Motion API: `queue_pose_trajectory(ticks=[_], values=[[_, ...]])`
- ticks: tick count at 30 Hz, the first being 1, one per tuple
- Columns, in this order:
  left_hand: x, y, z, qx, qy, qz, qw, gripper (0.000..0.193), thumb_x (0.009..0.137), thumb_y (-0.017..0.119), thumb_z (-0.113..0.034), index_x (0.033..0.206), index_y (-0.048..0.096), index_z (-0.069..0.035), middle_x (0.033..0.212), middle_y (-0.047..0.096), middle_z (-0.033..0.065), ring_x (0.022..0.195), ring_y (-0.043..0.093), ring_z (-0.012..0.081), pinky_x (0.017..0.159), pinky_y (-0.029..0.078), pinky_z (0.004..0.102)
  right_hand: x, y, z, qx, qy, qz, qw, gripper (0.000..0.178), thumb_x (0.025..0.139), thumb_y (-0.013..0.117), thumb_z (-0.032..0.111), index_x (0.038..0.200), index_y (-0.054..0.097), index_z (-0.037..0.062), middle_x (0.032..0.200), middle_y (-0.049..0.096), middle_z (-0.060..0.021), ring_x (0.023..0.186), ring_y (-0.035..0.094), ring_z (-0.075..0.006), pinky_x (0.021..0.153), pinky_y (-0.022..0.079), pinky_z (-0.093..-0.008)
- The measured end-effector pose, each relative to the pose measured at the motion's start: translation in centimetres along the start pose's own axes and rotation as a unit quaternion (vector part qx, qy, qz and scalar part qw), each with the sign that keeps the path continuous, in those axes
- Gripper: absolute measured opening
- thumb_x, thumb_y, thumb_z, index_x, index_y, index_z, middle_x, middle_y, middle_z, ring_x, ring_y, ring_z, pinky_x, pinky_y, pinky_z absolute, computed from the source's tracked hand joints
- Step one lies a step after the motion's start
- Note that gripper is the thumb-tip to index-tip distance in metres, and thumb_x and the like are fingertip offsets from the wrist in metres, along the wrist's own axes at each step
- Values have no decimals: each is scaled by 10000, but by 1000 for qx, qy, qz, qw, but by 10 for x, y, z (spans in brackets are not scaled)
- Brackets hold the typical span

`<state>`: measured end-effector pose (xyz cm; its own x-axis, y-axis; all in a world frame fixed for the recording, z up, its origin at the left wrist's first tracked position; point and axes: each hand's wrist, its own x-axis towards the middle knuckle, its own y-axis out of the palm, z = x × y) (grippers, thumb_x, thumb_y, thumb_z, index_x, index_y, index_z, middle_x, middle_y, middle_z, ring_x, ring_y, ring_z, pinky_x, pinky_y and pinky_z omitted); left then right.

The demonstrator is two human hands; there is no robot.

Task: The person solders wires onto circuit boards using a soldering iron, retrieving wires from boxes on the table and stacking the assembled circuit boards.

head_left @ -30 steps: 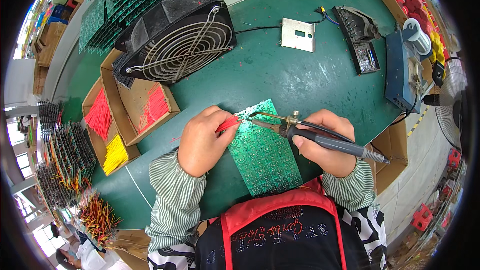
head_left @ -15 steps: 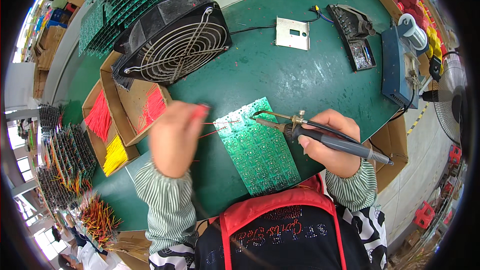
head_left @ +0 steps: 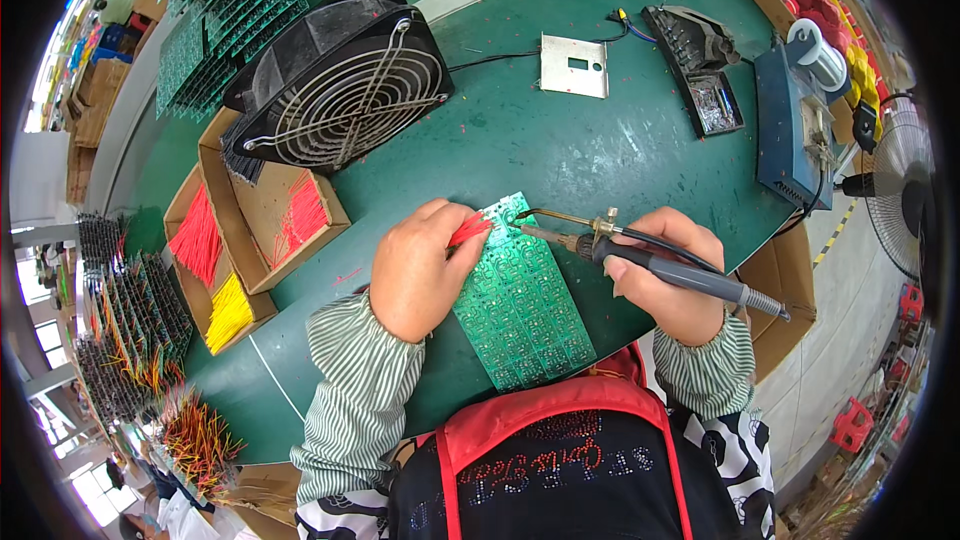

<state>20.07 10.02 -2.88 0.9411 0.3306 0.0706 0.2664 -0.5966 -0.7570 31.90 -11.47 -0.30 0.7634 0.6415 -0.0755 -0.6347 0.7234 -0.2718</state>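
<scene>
- Clock directions are taken from the middle of the flat, green, rectangular printed circuit board (head_left: 525,300), which lies on the smooth dark-green tabletop (head_left: 620,160) in front of the person, its long side leaning slightly toward 11 o'clock.
- The board looks light, thin and stiff, probably brittle if bent; its bare long edges would be the safest hold, away from the small repeated, glossy pads.
- At 10 o'clock, the left hand (head_left: 415,275) pinches thin, red, plastic-coated wires (head_left: 470,228) between thumb and fingers, their ends at the board's upper-left corner. Whether the thumb also presses the board, I cannot tell.
- Such wires should be very light, springy and rather slick, best pinched close to the ends.
- Toward 3 o'clock, the right hand (head_left: 672,275) is wrapped around a grey, pen-shaped soldering iron (head_left: 690,278) by its smooth handle; a thin curved metal feed tube runs above its shaft. Its tip is at the board's 12 o'clock end; contact is unclear. The handle is the place to hold; the metal front is likely hot.
- Around 9 to 10 o'clock, brown, matte cardboard trays (head_left: 338,225) hold straight red strands and bright yellow plastic-coated wires (head_left: 230,318).
- At 11 o'clock sits a black, boxy fan (head_left: 350,90) with a ringed wire grille.
</scene>
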Motion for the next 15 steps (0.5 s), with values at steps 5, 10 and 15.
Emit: queue_pose_trajectory(ticks=[5,10,15], values=[[2,2,1,-5,-12,13,1000,147,756,700,-94,830,627,9,739,572,126,625,554,270,566,437,340,4,1,-3,-2,-7,8,1000,193,718,727,106,832,624,-9,687,644,-52,629,609,-75,572,478,-225],[2,2,3,-23,-18,17,999,146,750,702,-92,823,626,10,725,569,124,613,549,262,558,430,327,8,2,-2,-13,-14,26,999,201,710,729,106,838,626,-10,694,653,-55,630,612,-74,568,479,-226],[3,2,4,-26,-12,18,999,143,748,701,-85,819,623,11,715,566,118,602,546,249,554,426,321,9,3,-1,-20,-14,31,999,197,705,726,99,836,625,-8,699,656,-53,629,611,-73,570,479,-224]])
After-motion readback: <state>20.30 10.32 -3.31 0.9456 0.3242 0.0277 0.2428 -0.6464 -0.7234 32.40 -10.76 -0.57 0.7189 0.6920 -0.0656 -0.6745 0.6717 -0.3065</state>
